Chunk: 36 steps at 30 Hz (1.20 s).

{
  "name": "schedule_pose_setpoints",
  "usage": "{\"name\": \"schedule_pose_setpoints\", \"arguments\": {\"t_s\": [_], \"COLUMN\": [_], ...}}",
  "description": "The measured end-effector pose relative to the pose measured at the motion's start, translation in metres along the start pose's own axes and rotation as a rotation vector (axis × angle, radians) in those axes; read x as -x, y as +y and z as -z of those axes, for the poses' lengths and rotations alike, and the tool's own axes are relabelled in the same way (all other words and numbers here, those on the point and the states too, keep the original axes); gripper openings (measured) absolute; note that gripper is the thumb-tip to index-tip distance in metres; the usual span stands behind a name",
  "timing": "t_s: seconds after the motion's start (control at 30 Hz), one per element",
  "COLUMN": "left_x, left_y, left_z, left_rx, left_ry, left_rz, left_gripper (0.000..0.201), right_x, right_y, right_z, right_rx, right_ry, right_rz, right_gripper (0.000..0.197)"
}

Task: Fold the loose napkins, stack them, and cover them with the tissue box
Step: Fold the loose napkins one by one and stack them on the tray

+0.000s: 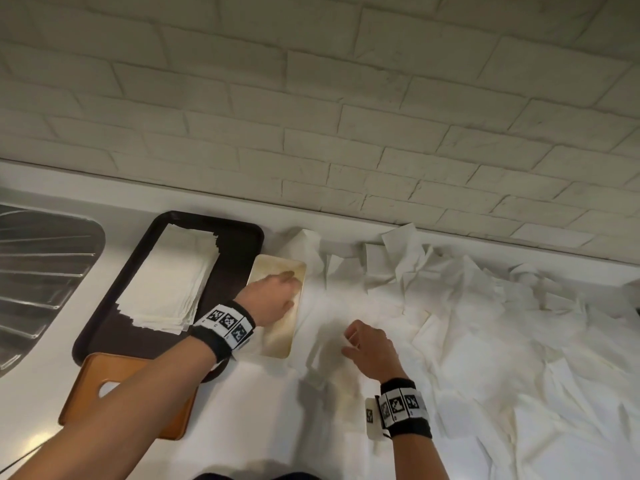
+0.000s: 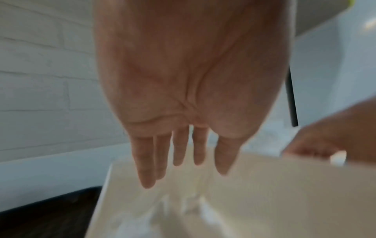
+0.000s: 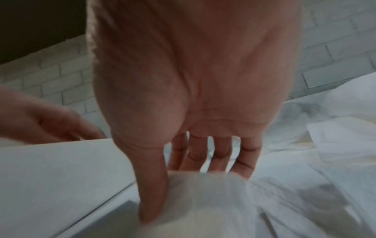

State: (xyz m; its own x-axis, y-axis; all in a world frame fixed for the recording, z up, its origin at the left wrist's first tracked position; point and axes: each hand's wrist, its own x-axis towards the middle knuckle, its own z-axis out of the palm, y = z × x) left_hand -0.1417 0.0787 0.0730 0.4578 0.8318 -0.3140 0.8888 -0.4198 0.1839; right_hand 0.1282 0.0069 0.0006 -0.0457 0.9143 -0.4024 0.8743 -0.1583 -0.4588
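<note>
Loose napkins [image 1: 485, 341] sprawl from counter centre to 3 o'clock. The folded stack [image 1: 169, 278] sits on a dark tray [image 1: 239, 237] at 9 o'clock. The left hand [image 1: 272, 299], fingers straight, lies over a beige board [image 1: 280, 337]. The right hand [image 1: 370, 351] pinches a napkin [image 1: 320, 355]. An orange box [image 1: 138, 396] lies at 7 o'clock.

We see a dark brown tray [image 1: 239, 268] on the white countertop [image 1: 242, 410]; left of the tray lies a ribbed steel drainboard [image 1: 41, 271], and behind it rises a white brick wall [image 1: 311, 98].
</note>
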Motion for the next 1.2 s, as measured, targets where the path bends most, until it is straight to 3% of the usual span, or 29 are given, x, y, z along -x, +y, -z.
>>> {"name": "schedule_pose_setpoints", "arguments": {"t_s": [0.07, 0.1, 0.17, 0.23, 0.27, 0.33, 0.43, 0.53, 0.63, 0.7, 0.87, 0.97, 1.03, 1.1, 1.2], "left_x": [0.012, 0.019, 0.038, 0.053, 0.058, 0.066, 0.077, 0.087, 0.104, 0.119, 0.138, 0.123, 0.111, 0.102, 0.087], "left_y": [0.01, 0.014, 0.027, 0.037, 0.039, 0.042, 0.034, 0.019, -0.004, -0.019, -0.042, -0.051, -0.053, -0.053, -0.053], "left_z": [0.012, 0.018, 0.03, 0.032, 0.03, 0.026, 0.022, 0.011, 0.003, -0.001, -0.027, -0.049, -0.061, -0.065, -0.064], "left_rx": [0.229, 0.4, 0.749, 0.928, 0.972, 1.053, 1.058, 1.156, 1.196, 1.059, 0.758, 0.542, 0.381, 0.303, 0.195], "left_ry": [0.218, 0.259, 0.209, 0.144, 0.176, 0.348, 0.617, 0.734, 0.762, 0.761, 0.696, 0.525, 0.413, 0.384, 0.309], "left_rz": [0.0, -0.031, -0.131, -0.179, -0.179, -0.141, -0.073, -0.056, -0.042, -0.062, -0.01, -0.048, -0.081, -0.088, -0.023], "left_gripper": [0.047, 0.054, 0.072, 0.08, 0.072, 0.04, 0.01, 0.005, 0.014, 0.017, 0.044, 0.058, 0.051, 0.038, 0.047], "right_x": [0.007, 0.012, 0.027, 0.041, 0.046, 0.049, 0.049, 0.037, 0.014, -0.006, -0.071, -0.104, -0.114, -0.117, -0.118], "right_y": [-0.005, -0.011, -0.029, -0.053, -0.064, -0.079, -0.095, -0.103, -0.111, -0.119, -0.142, -0.163, -0.173, -0.179, -0.177], "right_z": [0.011, 0.02, 0.042, 0.065, 0.075, 0.09, 0.093, 0.079, 0.064, 0.059, 0.049, 0.036, 0.025, 0.012, -0.008], "right_rx": [-0.106, -0.147, -0.243, -0.335, -0.375, -0.512, -0.787, -0.839, -0.901, -0.915, -0.517, -0.082, 0.205, 0.426, 0.627], "right_ry": [0.026, 0.058, 0.124, 0.188, 0.233, 0.308, 0.221, 0.05, 0.031, 0.047, 0.06, 0.048, 0.014, 0.015, 0.076], "right_rz": [0.105, 0.188, 0.35, 0.44, 0.45, 0.429, 0.359, 0.306, 0.278, 0.248, 0.281, 0.334, 0.4, 0.438, 0.444], "right_gripper": [0.011, 0.008, 0.005, 0.007, 0.005, 0.004, 0.01, 0.016, 0.016, 0.016, 0.028, 0.041, 0.042, 0.04, 0.029]}}
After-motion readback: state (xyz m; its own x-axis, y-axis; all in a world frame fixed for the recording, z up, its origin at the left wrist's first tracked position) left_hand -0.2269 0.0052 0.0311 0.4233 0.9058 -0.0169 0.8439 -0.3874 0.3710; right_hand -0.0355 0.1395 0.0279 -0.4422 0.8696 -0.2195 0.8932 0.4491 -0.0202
